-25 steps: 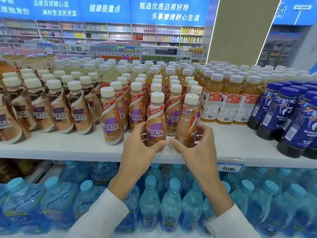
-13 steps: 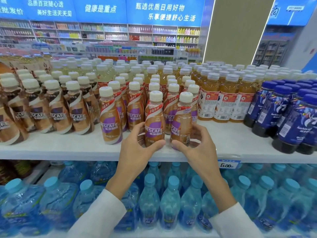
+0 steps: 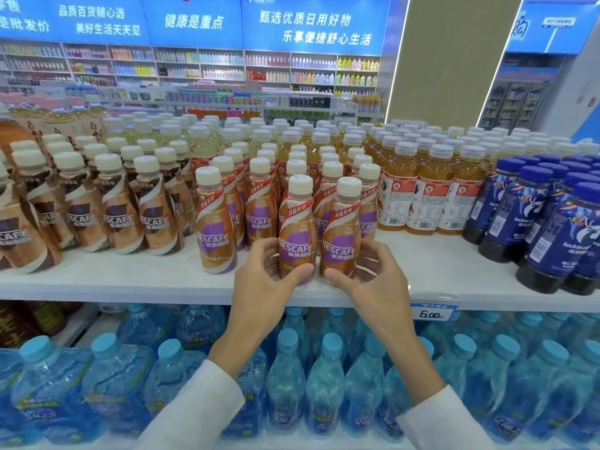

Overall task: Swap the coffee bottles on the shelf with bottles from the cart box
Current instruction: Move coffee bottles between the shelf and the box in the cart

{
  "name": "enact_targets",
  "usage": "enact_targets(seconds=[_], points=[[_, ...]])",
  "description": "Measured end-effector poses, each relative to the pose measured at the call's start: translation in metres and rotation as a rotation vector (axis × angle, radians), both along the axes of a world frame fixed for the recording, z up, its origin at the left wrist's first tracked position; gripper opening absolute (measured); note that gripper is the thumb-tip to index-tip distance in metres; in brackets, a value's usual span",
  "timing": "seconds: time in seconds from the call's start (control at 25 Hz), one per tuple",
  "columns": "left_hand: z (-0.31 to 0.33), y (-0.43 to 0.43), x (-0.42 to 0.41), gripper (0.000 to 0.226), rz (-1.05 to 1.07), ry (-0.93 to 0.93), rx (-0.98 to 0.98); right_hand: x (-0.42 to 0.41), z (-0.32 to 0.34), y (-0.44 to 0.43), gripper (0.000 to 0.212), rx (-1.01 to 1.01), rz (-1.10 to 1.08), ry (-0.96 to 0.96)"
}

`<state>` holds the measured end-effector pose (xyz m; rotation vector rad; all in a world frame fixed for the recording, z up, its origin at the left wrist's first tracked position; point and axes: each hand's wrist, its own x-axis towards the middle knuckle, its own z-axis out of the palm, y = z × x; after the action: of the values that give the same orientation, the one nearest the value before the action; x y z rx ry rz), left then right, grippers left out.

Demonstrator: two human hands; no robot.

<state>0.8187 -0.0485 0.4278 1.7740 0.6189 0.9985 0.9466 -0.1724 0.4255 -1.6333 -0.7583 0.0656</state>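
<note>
- Gripping one purple-label coffee bottle (image 3: 296, 232), the left hand (image 3: 263, 280) curls round its base at the shelf (image 3: 438, 277) front edge.
- Right hand (image 3: 373, 280) wraps the neighbouring coffee bottle (image 3: 341, 235); both bottles appear to stand on the shelf.
- Bare shelf lies right of the right hand.
- Water bottles (image 3: 285, 378) sit below the wrists.

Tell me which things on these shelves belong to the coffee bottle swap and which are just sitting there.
In the job:
left hand on purple-label coffee bottle
right hand on the neighbouring coffee bottle
top shelf

Just there:
amber drink bottles
dark blue bottles
water bottles
price tag
</note>
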Motion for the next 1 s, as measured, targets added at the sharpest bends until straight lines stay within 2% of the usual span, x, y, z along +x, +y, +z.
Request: enact_targets(seconds=[0.2, 0.36, 0.52, 0.68, 1.0], points=[[-0.01, -0.001, -0.012, 0.058, 0.139, -0.056, 0.024, -0.012, -0.001, 0.015, 0.063, 0.014, 0.068, 0.0], [-0.013, 0.006, -0.024, 0.067, 0.343, 0.051, 0.209, -0.024, -0.002, 0.033, 0.061, 0.028, 0.078, -0.001], [-0.01, 0.004, -0.025, 0.066, 0.385, 0.042, 0.194, -0.033, -0.003, 0.049, 0.057, 0.039, 0.078, -0.029], [-0.013, 0.009, -0.022, 0.055, 0.419, -0.031, 0.171, -0.032, -0.002, 0.056, 0.062, 0.025, 0.074, -0.044], [-0.022, 0.011, -0.01, 0.05, 0.482, -0.026, 0.282, -0.03, -0.003, 0.062, 0.067, -0.006, 0.074, -0.053]])
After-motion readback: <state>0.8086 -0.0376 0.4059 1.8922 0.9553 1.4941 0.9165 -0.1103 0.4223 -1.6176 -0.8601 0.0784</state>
